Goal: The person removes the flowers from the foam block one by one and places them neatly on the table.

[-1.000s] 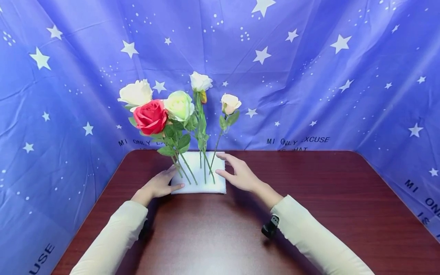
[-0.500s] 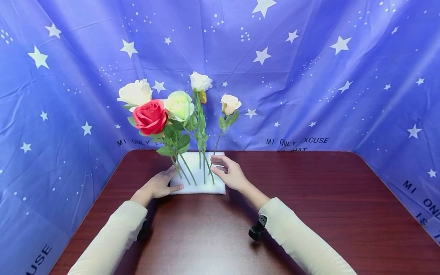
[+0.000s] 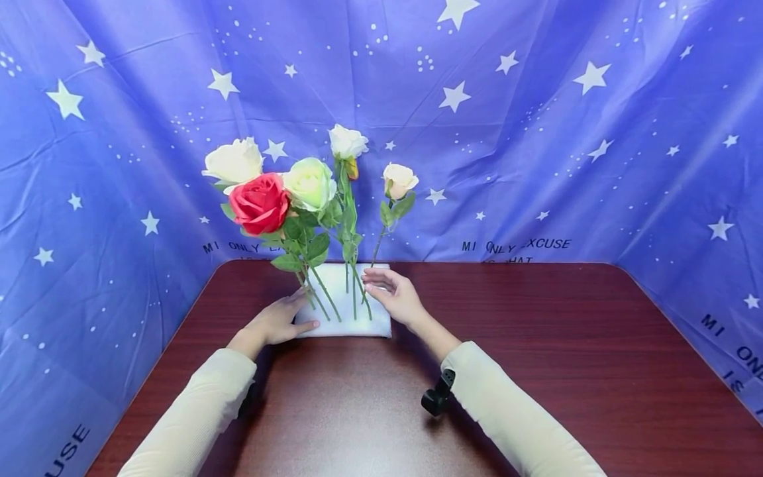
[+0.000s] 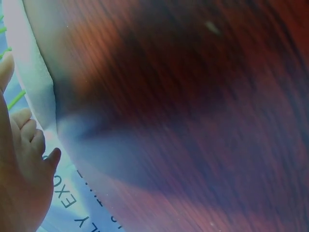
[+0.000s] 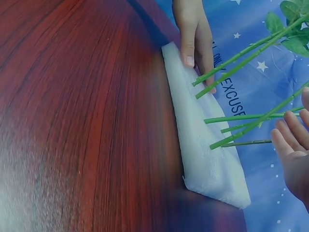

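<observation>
A white foam block [image 3: 381,323] lies near the table's far edge, with several rose stems standing in it. My left hand [image 3: 277,319] rests on its left end, thumb extended on the surface; in the right wrist view the left thumb [image 5: 189,54] looks straight. My right hand [image 3: 398,299] is at the block's right side, loosely bent fingers beside the stem of a small peach rose [image 3: 399,180]. That thin dark stem [image 5: 248,142] passes behind the fingers in the right wrist view; contact is unclear. A red rose [image 3: 260,203] and a pale green rose [image 3: 311,183] lean left.
A cream rose [image 3: 235,161] stands behind the red one, and a white rose [image 3: 348,141] rises at the middle. The dark red wooden table [image 3: 536,344] stretches around the block. Behind it hangs a blue star-printed cloth [image 3: 536,132].
My right hand has moved left, from beyond the block's right edge to the peach rose's stem, and its fingers have drawn slightly closer together. My left hand stays on the block.
</observation>
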`<action>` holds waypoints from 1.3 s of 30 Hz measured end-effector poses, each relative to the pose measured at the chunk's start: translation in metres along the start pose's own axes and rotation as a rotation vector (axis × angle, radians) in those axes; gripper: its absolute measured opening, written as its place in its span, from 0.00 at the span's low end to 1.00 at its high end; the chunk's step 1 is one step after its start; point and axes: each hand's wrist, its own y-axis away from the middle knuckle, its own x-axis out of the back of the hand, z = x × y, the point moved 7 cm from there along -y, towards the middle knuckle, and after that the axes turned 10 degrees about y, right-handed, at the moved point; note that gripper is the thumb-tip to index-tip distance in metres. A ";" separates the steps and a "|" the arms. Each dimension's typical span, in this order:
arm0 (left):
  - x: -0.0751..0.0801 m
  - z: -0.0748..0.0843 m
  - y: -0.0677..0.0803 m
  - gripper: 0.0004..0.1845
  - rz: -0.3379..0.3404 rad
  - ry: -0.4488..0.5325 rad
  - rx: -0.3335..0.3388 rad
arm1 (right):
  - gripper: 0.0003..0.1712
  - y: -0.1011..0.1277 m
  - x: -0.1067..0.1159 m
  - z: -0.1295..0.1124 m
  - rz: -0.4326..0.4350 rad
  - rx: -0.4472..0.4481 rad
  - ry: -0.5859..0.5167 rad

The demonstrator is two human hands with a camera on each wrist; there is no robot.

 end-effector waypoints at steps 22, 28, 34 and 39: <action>-0.001 0.002 -0.001 0.41 -0.010 -0.036 -0.007 | 0.20 -0.010 -0.009 -0.004 0.032 -0.049 -0.043; -0.003 0.001 0.000 0.41 -0.015 -0.039 0.001 | 0.18 -0.012 -0.009 -0.007 0.044 -0.051 -0.036; -0.004 0.002 -0.001 0.41 -0.020 -0.036 -0.019 | 0.19 -0.013 -0.010 -0.005 0.039 -0.070 -0.028; -0.007 0.002 -0.002 0.41 -0.030 -0.042 -0.018 | 0.19 -0.014 -0.011 -0.005 0.042 -0.077 -0.018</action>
